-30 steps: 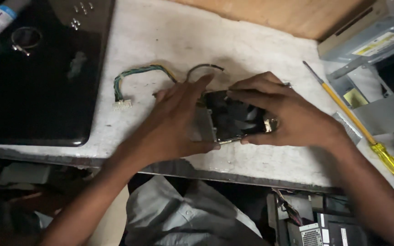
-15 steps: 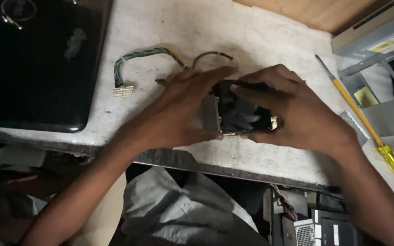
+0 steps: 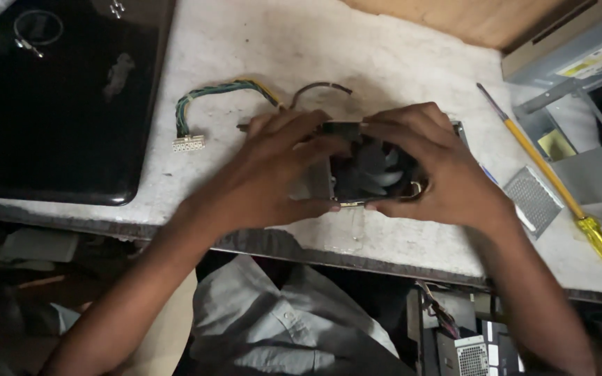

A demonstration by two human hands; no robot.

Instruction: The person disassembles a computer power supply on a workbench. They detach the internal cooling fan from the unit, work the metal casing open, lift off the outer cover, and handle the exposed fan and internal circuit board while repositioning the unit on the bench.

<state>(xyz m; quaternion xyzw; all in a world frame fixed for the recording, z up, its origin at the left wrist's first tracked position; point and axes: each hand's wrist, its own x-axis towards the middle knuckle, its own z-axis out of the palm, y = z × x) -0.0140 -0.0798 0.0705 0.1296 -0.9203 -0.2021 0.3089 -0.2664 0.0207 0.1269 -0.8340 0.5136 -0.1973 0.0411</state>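
Holding a small black fan (image 3: 371,170) from both sides, the left hand (image 3: 273,174) and the right hand (image 3: 440,174) each have their grip pinching its frame. It sits just above the pale worktop (image 3: 384,63). A bundle of wires (image 3: 217,104) lies beside it. A yellow screwdriver (image 3: 559,188) rests nearby.

Black laptop (image 3: 50,104) far left; yellow-handled screwdriver (image 3: 559,188) right; metal mesh piece (image 3: 532,198) beside it.

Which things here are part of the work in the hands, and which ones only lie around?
In hand: left hand, right hand, black fan unit, its wire bundle with white connector.
Lying about: laptop, yellow-handled screwdriver, metal mesh plate, grey drive case.
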